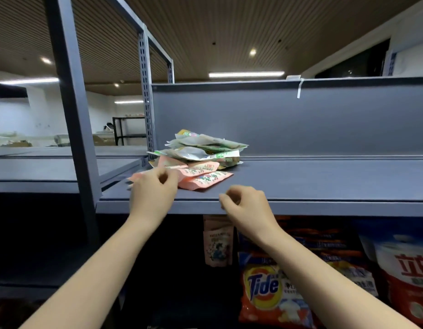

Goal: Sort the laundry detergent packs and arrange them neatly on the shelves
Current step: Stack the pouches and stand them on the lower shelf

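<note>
A: From the head camera, where are the packs?

B: On the upper shelf (324,179), at its left end. A heap of green packs (201,148) sits at the back; pink packs (203,178) lie flat in front, their long sides running left to right, angled a little away.

A: Which hand is nearer?

B: The left hand (153,188). It is touching the near-left pink pack, fingers curled; I cannot tell if it pinches the edge.

A: And the other?

B: The right hand (243,200) hovers over the shelf's front lip, loosely curled, holding nothing, to the right of the pink packs and apart from them. More bags (265,288) stand on the shelf below.
</note>
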Motion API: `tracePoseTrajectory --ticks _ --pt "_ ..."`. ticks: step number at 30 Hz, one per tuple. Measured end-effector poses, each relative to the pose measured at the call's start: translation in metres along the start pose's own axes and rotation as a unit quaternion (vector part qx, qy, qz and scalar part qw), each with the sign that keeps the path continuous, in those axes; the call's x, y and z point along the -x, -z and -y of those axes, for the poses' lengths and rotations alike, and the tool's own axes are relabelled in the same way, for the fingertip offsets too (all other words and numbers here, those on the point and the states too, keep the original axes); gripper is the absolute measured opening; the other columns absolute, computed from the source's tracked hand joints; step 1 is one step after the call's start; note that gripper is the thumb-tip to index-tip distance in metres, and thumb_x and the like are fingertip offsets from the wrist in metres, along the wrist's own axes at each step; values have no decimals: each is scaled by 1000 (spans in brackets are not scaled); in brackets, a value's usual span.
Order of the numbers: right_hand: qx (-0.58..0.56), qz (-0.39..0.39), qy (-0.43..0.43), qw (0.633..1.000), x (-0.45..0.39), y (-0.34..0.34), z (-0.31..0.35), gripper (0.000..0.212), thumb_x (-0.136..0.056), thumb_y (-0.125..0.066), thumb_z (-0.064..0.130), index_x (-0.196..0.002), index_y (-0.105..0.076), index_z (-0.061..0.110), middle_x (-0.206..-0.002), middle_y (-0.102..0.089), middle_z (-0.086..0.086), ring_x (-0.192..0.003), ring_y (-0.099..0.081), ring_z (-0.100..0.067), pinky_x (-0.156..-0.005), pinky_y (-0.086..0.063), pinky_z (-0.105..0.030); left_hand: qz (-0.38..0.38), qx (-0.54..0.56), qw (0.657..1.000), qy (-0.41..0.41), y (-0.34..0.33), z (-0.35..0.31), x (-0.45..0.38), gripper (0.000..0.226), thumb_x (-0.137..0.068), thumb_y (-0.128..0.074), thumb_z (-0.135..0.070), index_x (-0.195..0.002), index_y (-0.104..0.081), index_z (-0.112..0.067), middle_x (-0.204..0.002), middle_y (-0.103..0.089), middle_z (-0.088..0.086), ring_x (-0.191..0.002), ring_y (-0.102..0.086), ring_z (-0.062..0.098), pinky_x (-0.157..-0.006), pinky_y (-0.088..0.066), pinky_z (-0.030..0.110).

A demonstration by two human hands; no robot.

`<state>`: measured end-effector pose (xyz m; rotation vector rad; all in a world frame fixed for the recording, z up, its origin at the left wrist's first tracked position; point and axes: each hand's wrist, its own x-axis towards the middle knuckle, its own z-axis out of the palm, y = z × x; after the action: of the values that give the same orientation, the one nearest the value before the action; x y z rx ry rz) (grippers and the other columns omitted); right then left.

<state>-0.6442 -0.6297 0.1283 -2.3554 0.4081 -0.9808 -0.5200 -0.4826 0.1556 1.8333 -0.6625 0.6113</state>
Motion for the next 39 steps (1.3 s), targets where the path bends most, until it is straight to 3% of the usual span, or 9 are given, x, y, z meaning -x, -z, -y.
tracePoseTrajectory --ticks 6,10,12,16,22,27,31,35,39 --pt "95 -26 -65 993 -51 -3 2 24 -89 -48 28 -75 -62 14 -79 -66 -3 -78 -58 -27 -60 -44 -31 56 -70 995 42 -7 19 -65 16 -87 -48 -26 -78 -60 -21 -83 -65 3 -87 -54 29 -74 -45 34" --pt "169 31 -124 977 -80 -17 0 31 -86 -47 31 -60 -41 17 -69 -48 -5 -73 -44 -29 -49 -28 -27 155 -89 982 56 -19 32 -90 30 -88 -46 -23 -59 -46 -19 -61 -52 4 -69 -46 26 -58 -35 30" --pt "198 53 -153 967 -93 -26 -1 30 -87 -46 34 -63 -40 17 -75 -47 -5 -80 -42 -27 -60 -31 -29 203 -120 970 61 -28 35 -97 32 -87 -45 -25 -57 -44 -18 -63 -54 10 -66 -43 25 -57 -32 29" --pt "168 51 -231 957 -117 -45 1 15 -85 -45 31 -81 -48 18 -107 -60 -6 -109 -47 -27 -88 -31 -37 251 -282 925 45 -43 39 -108 43 -91 -37 -43 -119 -54 -15 -124 -56 9 -115 -50 29 -91 -35 37" --pt "47 18 -333 942 -139 -54 -4 13 -83 -55 27 -82 -46 18 -106 -59 -2 -103 -51 -26 -95 -27 -37 284 -278 917 13 -44 38 -109 33 -92 -33 -43 -97 -58 -23 -113 -59 6 -109 -49 27 -87 -36 33" --pt "-38 -43 -303 951 -134 -46 -15 8 -82 -53 14 -88 -58 11 -90 -59 -9 -84 -54 -28 -79 -44 -31 304 -238 922 16 -55 32 -101 36 -88 -39 -48 -70 -56 -20 -89 -65 7 -101 -55 26 -77 -41 31" --pt "-78 -83 -246 963 -122 -30 -17 8 -88 -43 12 -82 -46 17 -88 -53 -4 -78 -50 -24 -57 -40 -29 296 -244 923 26 -65 17 -90 76 -76 -37 -79 -115 -59 -18 -116 -64 6 -112 -54 29 -91 -44 35" --pt "-93 -118 -155 977 -108 -13 -20 14 -91 -41 11 -79 -38 19 -74 -49 2 -67 -42 -18 -51 -31 -28 331 -269 904 27 -76 2 -74 100 -58 -23 -96 -109 -57 -17 -91 -67 1 -112 -54 27 -96 -38 40" --pt "-155 -176 -116 965 -97 4 -24 20 -90 -45 7 -78 -41 23 -78 -58 2 -74 -52 -20 -59 -40 -30 326 -287 900 47 -79 -1 -70 112 -56 -37 -95 -135 -40 -15 -129 -58 5 -124 -47 30 -102 -33 41"
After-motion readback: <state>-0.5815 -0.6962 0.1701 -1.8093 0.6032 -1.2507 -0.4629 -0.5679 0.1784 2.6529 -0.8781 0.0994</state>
